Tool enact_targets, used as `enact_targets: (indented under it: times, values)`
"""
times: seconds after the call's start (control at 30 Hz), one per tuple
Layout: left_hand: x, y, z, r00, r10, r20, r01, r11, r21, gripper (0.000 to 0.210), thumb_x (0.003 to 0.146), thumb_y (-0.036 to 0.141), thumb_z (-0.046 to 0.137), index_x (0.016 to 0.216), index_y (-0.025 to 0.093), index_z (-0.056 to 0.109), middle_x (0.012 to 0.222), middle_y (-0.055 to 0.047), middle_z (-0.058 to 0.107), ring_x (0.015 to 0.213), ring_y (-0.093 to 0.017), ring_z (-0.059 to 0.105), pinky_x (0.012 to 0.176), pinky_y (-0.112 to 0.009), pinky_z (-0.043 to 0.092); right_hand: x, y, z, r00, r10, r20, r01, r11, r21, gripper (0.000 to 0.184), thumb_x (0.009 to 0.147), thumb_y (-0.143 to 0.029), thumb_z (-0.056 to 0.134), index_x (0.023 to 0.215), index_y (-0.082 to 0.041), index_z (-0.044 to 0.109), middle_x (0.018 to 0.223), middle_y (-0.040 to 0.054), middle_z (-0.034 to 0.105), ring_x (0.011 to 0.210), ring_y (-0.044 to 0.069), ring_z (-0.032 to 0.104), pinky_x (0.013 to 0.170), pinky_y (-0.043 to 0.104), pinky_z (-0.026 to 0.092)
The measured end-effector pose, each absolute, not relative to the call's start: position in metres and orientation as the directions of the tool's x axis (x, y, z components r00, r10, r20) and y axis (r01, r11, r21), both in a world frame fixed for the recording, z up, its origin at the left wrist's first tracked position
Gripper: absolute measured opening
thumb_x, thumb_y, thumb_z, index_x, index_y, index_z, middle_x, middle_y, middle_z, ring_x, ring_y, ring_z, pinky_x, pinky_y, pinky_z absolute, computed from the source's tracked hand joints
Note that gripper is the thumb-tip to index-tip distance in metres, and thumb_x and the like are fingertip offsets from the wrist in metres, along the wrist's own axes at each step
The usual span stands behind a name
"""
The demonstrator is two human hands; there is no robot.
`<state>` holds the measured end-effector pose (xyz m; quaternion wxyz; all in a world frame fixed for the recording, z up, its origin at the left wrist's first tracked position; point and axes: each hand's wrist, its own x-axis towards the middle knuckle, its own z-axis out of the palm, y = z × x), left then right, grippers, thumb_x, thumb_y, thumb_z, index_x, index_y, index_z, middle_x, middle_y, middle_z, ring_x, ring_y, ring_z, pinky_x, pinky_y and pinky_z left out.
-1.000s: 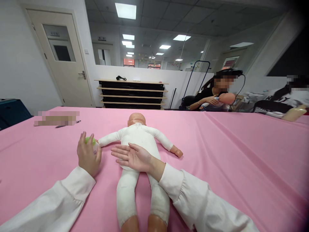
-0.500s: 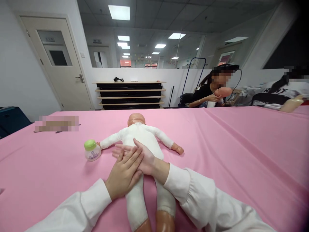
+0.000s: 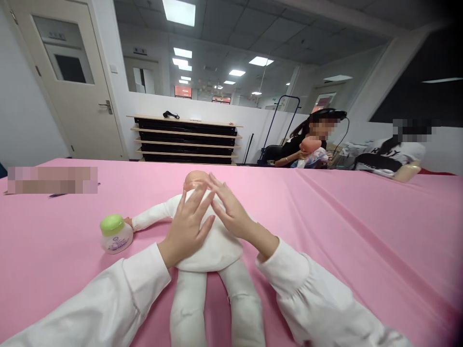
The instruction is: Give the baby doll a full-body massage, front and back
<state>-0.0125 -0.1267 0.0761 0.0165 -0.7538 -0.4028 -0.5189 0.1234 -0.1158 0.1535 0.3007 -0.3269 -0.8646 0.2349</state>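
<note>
A baby doll (image 3: 213,250) with a white cloth body lies stretched out on the pink-covered table (image 3: 318,270), its head at the far end. Over its upper torso I hold my left hand (image 3: 188,226), palm down with the fingers extended. My right hand (image 3: 233,212) is beside it, fingers also straight, and the fingertips of both come close together near the doll's neck. Whether the palms press on the cloth I cannot tell. Neither hand grips anything. By the doll's hand on the left stands a cream jar (image 3: 116,235) with a green lid.
A blurred-out item (image 3: 52,180) lies on the table's far left. Past the table are a low shelf rack (image 3: 186,140) and a folding trolley frame (image 3: 278,123). Another person (image 3: 304,140) holds a doll at the back right, with a second person (image 3: 394,154) further right.
My hands, earlier overlapping palm to palm over the doll's lower torso, have parted and moved up to its upper torso. The right hand has turned palm down. The view has shifted.
</note>
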Motion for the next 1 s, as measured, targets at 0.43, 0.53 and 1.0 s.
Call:
enact_targets:
  times: [0.43,0.53,1.0]
  values:
    - [-0.038,-0.068,0.013,0.319,0.867,0.383,0.615,-0.497,0.612,0.047,0.092,0.046,0.021,0.137,0.034,0.024,0.147,0.001,0.016,0.136,-0.023,0.009,0.105,-0.058,0.007,0.168,-0.056,0.084,-0.664,0.741,0.099,0.728,0.671,-0.144,0.045,0.093,-0.040,0.029,0.137,-0.032,0.027,0.146,-0.0012,0.012,0.136,0.020,0.007,0.108,0.052,0.004]
    - [-0.043,-0.062,-0.003,0.191,0.918,0.348,0.619,-0.388,0.682,0.050,0.091,0.045,0.020,0.138,0.029,0.024,0.146,-0.002,0.019,0.135,-0.023,0.014,0.107,-0.054,0.012,0.180,-0.049,0.074,-0.513,0.840,0.177,0.851,0.525,-0.028,0.045,0.093,-0.037,0.025,0.138,-0.029,0.026,0.146,0.0013,0.016,0.135,0.021,0.014,0.107,0.053,0.009]
    - [-0.042,-0.069,0.000,-0.027,0.719,0.694,0.428,-0.620,0.658,0.053,0.088,0.034,0.037,0.138,0.024,0.019,0.140,-0.009,0.030,0.128,-0.021,0.032,0.103,-0.045,0.030,0.178,-0.052,0.073,-0.607,0.710,0.358,0.752,0.659,-0.032,0.045,0.093,-0.033,0.020,0.134,-0.021,0.033,0.142,0.0029,0.027,0.132,0.015,0.022,0.109,0.045,0.012]
